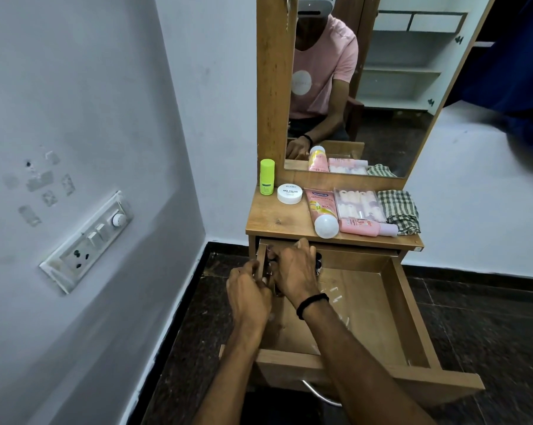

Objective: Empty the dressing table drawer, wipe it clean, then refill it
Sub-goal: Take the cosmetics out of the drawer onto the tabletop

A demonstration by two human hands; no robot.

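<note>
Drawer (409,317) pulled out below tabletop (268,216), both hands in its back-left corner. Right hand (292,271) curls round small dark items (318,260) (mostly hidden). Left hand (249,296) fingers curled; what they grasp, cannot tell. Cloth (400,211) folded on tabletop.

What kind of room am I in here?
Probably a bedroom at home: a wooden dressing table with a tall mirror, cosmetics like the pink tube on its top, and wardrobe shelves reflected in the mirror.

A lime-green bottle (267,177) and a white jar (289,194) stand far left; right of them lie a pink tube (319,208) with a white cap (327,227) and a green-and-white checked cloth (399,211). The drawer (407,314) is brown wood, the floor (488,317) dark and speckled.
</note>
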